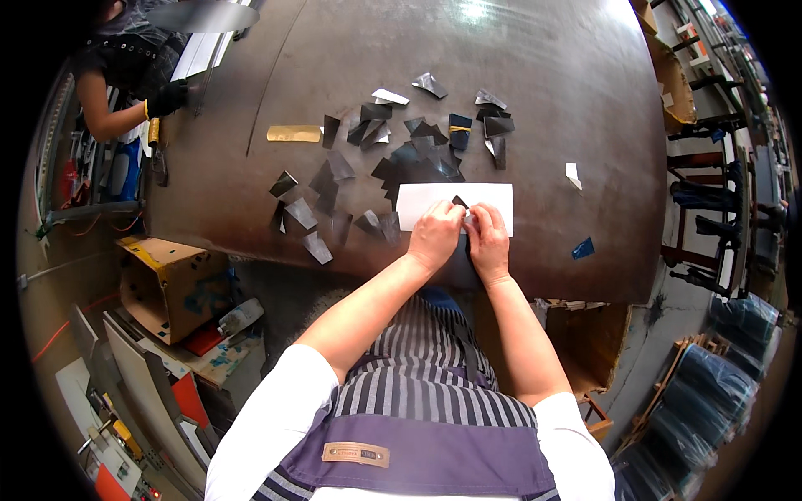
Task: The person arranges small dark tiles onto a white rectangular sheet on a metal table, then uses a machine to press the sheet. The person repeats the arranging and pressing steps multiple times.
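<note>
My left hand (436, 234) and my right hand (489, 240) meet over a white rectangular sheet (491, 194) near the table's front edge. The fingers of both are closed in a pinch. Between the fingertips shows the tip of a small black piece (459, 200); the fingers hide the rest. Beyond and left of the sheet lie many loose dark four-sided pieces (428, 157), thin and flat, some curled, some showing a white side. A dark blue bundle with a yellow band (460, 132) lies past the sheet.
A gold strip (292, 134) lies on the brown table (576, 92). A white scrap (573, 176) and a blue scrap (583, 248) are at the right. At the far left, a co-worker's gloved hand (167, 98) rests by the table edge. Cardboard boxes (163, 284) stand below.
</note>
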